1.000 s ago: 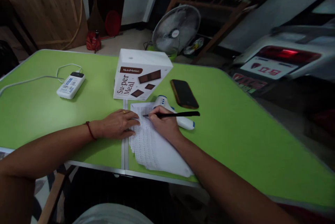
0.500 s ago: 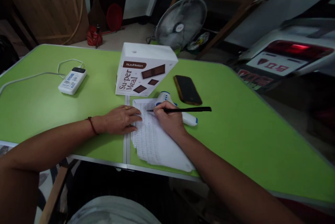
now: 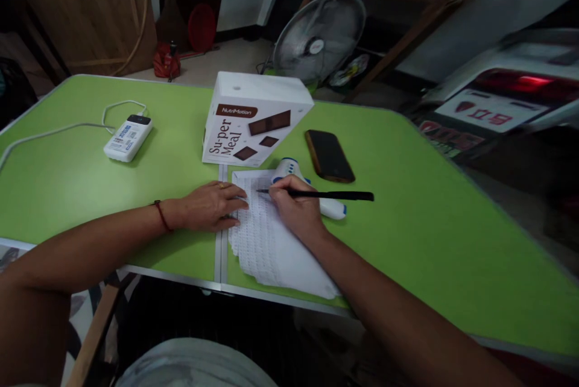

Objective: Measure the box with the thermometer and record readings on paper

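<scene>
Head view: black pen (image 3: 330, 195) lies nearly level, long axis running left-right across the frame, tip pointing left onto the paper (image 3: 271, 242), cap end sticking out right over the thermometer (image 3: 332, 209). Right hand (image 3: 296, 212) pinches pen near the tip, fingers curled together, heel of hand on the sheet. Pen tip touches paper's upper part, near its far edge. Left hand (image 3: 208, 206) flat, fingers together, pressing the paper's left edge across the table seam; ring on one finger, red cord on wrist. Paper is printed with rows of small text, lies tilted, near corner reaching the table (image 3: 407, 212) front edge. White-and-blue thermometer partly hidden behind right hand, just beside paper. Phone (image 3: 329, 155) face up, dark, just beyond thermometer. White box (image 3: 253, 122) reading "Su-per Meal" stands just behind paper, close to pen tip. Power bank (image 3: 128, 138) with white cable well apart, far left. Fan (image 3: 319, 40) on floor behind table.
</scene>
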A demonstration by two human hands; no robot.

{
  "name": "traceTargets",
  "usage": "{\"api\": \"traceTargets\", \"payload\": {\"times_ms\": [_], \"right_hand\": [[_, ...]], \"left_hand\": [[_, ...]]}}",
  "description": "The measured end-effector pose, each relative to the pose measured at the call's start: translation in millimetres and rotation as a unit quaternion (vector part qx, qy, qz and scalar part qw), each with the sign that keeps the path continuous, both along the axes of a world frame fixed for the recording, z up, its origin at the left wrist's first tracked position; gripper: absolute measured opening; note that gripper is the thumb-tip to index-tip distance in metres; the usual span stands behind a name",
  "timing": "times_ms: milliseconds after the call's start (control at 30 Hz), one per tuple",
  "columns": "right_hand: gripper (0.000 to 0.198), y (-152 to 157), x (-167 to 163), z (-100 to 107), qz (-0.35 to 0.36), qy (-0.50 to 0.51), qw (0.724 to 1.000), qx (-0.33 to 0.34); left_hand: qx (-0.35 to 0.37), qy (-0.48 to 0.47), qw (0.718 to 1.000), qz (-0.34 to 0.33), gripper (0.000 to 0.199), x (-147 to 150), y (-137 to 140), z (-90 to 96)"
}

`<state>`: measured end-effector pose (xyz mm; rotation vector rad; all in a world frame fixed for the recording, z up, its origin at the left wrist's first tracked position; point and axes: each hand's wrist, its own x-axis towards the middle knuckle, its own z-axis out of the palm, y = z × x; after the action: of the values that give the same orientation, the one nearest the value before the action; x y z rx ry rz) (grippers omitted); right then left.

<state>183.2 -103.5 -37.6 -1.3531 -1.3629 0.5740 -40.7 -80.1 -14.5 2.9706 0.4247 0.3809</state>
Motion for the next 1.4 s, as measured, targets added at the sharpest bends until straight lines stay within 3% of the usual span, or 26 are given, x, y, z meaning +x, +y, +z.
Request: {"api": "traceTargets", "payload": {"times_ms": [367, 1400], "right_hand": [[0.01, -6.6, 0.0, -0.4, 0.004, -0.062, 0.998, 0.01], [0.008, 1.0, -0.9, -4.1, -0.001, -0.031, 0.999, 0.029]], "left_hand": [[-0.004, 0.025, 1.0, 0.013, 0.035, 4.0, -3.0, 0.0], [-0.007, 0.001, 1.0, 0.002, 0.034, 2.2, 0.1, -0.8]]}}
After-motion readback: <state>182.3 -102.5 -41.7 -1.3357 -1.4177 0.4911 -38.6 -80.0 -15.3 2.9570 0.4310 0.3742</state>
